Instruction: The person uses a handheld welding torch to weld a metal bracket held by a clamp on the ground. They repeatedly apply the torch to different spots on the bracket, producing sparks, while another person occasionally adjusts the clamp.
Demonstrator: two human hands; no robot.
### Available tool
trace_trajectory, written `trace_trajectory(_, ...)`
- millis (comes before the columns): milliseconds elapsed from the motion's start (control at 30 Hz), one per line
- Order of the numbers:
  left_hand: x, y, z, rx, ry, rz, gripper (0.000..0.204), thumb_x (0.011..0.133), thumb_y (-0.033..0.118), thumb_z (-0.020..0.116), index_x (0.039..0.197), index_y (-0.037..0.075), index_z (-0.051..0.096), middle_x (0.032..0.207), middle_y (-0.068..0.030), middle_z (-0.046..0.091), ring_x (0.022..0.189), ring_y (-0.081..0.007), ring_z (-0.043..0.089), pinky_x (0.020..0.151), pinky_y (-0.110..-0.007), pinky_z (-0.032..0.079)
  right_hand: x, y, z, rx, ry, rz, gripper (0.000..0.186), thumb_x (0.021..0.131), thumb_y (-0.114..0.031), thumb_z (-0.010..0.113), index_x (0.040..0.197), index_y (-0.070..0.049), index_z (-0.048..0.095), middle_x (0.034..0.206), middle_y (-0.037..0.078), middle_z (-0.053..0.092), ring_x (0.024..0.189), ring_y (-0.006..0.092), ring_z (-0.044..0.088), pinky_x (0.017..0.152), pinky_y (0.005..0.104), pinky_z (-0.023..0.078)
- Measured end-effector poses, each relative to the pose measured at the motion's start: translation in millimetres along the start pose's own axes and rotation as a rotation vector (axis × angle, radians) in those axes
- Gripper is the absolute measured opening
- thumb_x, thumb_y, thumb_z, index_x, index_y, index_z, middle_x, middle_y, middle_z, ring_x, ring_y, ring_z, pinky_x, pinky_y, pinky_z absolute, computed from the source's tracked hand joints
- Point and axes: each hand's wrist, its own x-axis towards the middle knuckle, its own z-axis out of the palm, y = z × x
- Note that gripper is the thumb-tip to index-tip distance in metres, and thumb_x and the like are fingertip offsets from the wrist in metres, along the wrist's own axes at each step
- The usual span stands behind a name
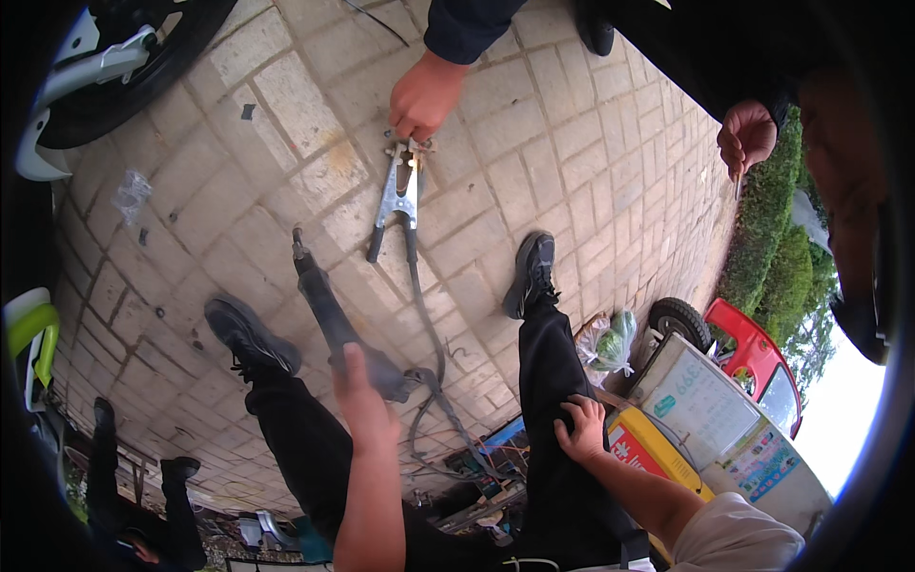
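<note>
My left hand (pixel 365 396) is closed round the dark grey handle of a welding torch (pixel 329 305), its narrow metal tip aimed away from me above the paving. A black cable (pixel 431 319) lies behind the torch. My right hand (pixel 581 429) rests with spread fingers on my right thigh, holding nothing. Ahead on the ground lies a silver ground clamp (pixel 396 202) with dark handles. A co-worker's hand (pixel 426 95) in a dark sleeve pinches a small rusty metal piece (pixel 410 146) at the clamp's jaws; its exact shape is unclear.
A yellow machine (pixel 648 453) and a white box cart (pixel 691 396) stand at my right, near a plastic bag of greens (pixel 607 343). A motorcycle wheel (pixel 143 71) is at far left. Another person's hand (pixel 748 138) hangs at upper right. Tools and wires (pixel 481 496) lie below.
</note>
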Motion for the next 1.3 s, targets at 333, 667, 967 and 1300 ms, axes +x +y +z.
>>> trace_trajectory(333,-1,0,6,0.028,-0.005,-0.007,0.035,0.099,0.037,0.064,0.119,0.009,0.056,0.096,0.0006,0.055,0.089,-0.0132,0.054,0.079,-0.032,0.044,3,-2,-4,0.001,-0.006,0.005,0.039,0.076,-0.022,0.072,0.112,-0.008,0.065,0.121,0.012,0.058,0.117,0.0325,0.052,0.104,0.0474,0.035)
trace_trajectory(667,1,-4,7,0.051,-0.020,0.003,0.037,0.099,0.037,0.065,0.119,0.008,0.056,0.098,0.0002,0.056,0.090,-0.0132,0.054,0.079,-0.032,0.044,5,-4,-6,0.011,-0.013,0.022,0.039,0.076,-0.022,0.071,0.112,-0.008,0.065,0.121,0.011,0.058,0.117,0.0325,0.052,0.104,0.0470,0.035)
trace_trajectory(967,2,-6,6,0.051,-0.004,0.001,0.034,0.100,0.035,0.064,0.118,0.007,0.056,0.095,-0.0003,0.057,0.087,-0.0128,0.055,0.077,-0.031,0.045,5,-3,-3,0.025,-0.014,0.016,0.039,0.076,-0.022,0.071,0.112,-0.008,0.065,0.121,0.011,0.058,0.117,0.0325,0.052,0.105,0.0475,0.035)
trace_trajectory(1300,6,-7,1,0.048,0.002,-0.011,0.038,0.099,0.035,0.064,0.122,0.006,0.055,0.102,-0.0024,0.057,0.095,-0.0150,0.056,0.083,-0.033,0.045,43,-40,4,0.155,0.113,-0.038,0.039,0.076,-0.014,0.072,0.113,-0.006,0.064,0.120,0.012,0.060,0.115,0.0333,0.053,0.103,0.0461,0.036)
